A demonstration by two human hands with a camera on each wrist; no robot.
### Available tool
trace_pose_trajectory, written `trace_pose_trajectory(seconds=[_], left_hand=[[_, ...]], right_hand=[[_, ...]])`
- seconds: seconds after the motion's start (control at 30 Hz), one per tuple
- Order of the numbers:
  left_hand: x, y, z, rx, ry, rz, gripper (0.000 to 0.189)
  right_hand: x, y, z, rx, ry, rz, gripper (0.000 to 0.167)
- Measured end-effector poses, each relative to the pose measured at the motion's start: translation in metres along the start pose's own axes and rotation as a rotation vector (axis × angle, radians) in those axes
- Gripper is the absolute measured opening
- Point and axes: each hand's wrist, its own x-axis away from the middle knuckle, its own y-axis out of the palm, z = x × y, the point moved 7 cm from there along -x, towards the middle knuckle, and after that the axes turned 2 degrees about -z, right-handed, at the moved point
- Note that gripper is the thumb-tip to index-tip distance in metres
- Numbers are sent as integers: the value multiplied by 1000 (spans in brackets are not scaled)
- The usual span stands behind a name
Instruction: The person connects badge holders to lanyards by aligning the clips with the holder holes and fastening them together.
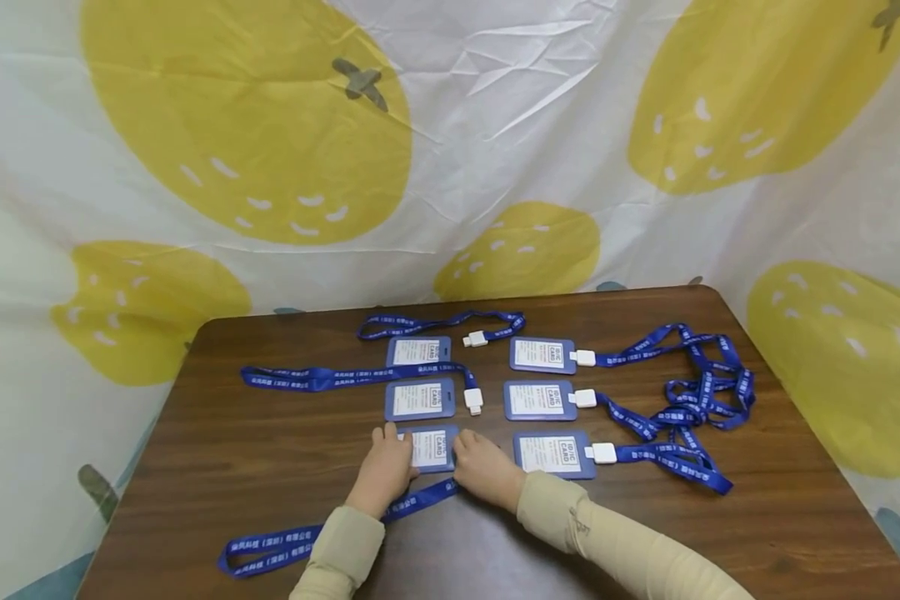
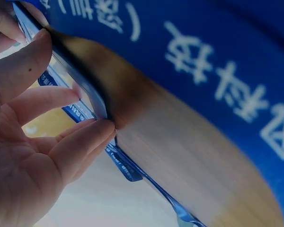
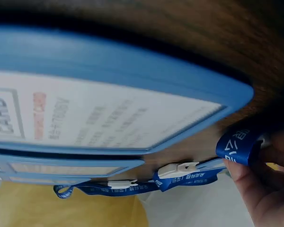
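My left hand (image 1: 384,468) grips the left end of a blue card holder (image 1: 433,448) in the nearest row. In the left wrist view, thumb and fingers lie on opposite long edges of that card holder (image 2: 92,97). At its right end, my right hand (image 1: 487,468) pinches a blue lanyard (image 1: 424,498). The lanyard band (image 3: 236,147) bends between thumb and fingers in the right wrist view; its clip is hidden by the hand. From there the lanyard runs left under the left wrist to a loop on the table.
Two card holders (image 1: 420,400) lie behind, beside loose lanyards with white clips (image 1: 473,401). To the right, three card holders (image 1: 543,400) are joined by white clips to lanyards (image 1: 708,392) heaped at the table's right. A lemon-print cloth (image 1: 457,167) hangs behind the brown table (image 1: 217,450).
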Motion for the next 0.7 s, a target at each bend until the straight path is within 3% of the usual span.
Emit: trace_pose_trajectory(seconds=[0.2, 0.47, 0.7], left_hand=[[3, -3, 2, 17, -1, 45, 47], [2, -2, -2, 62, -13, 13, 62], [5, -4, -9, 119, -10, 1, 60]], right_hand=[[1, -3, 6, -63, 52, 2, 9], [5, 1, 28, -420, 177, -35, 12], [12, 2, 59, -656, 309, 40, 13]])
